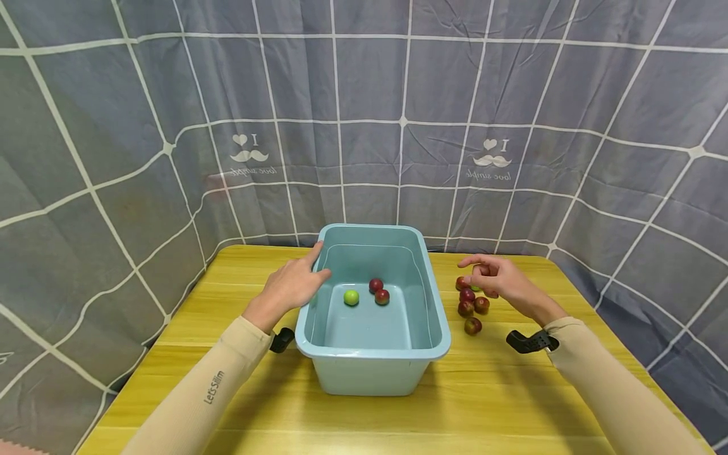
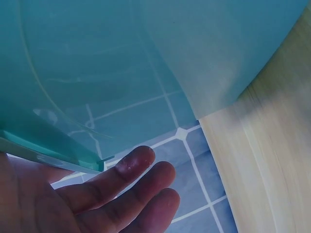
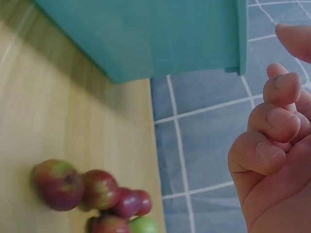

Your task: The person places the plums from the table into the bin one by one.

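Right of the blue tub (image 1: 370,376), on the surface (image 1: 244,278): red fruits (image 1: 466,308), presumably light, firm, slippery-skinned; best pinched by the sides. Left hand (image 1: 290,284): fingers extended at tub's left rim. Right hand (image 1: 503,281): over fruits, loosely bent, seemingly empty. Head view only: tub's three fruits (image 1: 382,297). Right wrist view: clearer green fruit (image 3: 143,225).

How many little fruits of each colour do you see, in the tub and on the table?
Red fruits in the tub: 2
Green fruit in the tub: 1
Red fruits on the table: 5
Green fruit on the table: 1
Total in view: 9
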{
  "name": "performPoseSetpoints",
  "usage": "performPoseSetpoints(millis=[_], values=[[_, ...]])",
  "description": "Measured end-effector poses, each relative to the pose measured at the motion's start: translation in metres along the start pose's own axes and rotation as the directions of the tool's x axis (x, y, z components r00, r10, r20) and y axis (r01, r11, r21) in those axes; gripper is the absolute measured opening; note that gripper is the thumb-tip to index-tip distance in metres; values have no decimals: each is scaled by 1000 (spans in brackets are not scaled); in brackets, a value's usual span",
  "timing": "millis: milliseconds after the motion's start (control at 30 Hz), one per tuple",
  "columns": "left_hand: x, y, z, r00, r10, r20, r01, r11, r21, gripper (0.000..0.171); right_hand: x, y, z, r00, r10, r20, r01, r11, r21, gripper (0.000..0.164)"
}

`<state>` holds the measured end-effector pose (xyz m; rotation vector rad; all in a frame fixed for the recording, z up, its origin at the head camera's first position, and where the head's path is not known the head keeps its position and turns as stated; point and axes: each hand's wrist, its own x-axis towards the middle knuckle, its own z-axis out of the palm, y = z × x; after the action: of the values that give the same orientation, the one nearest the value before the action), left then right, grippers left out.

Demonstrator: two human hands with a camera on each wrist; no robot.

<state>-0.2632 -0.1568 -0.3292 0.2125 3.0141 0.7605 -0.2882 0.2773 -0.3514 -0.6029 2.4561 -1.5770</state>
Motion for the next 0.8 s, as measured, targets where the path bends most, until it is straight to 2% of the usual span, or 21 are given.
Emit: performPoseSetpoints(millis=[267,467,800], values=[[1,2,2,1000,-9,12,9,1000,2,75,-16,25,0,998,52,-32,-53,998,-35,33],[2,2,1,1000,-16,7,16,1000,6,76,-24,42,2,997,69,-23,-68,997,38,33],[2,0,1,1000,-18,2,18,1000,4,76,-30,67,9,993,117,-25,-115,991,64,51]])
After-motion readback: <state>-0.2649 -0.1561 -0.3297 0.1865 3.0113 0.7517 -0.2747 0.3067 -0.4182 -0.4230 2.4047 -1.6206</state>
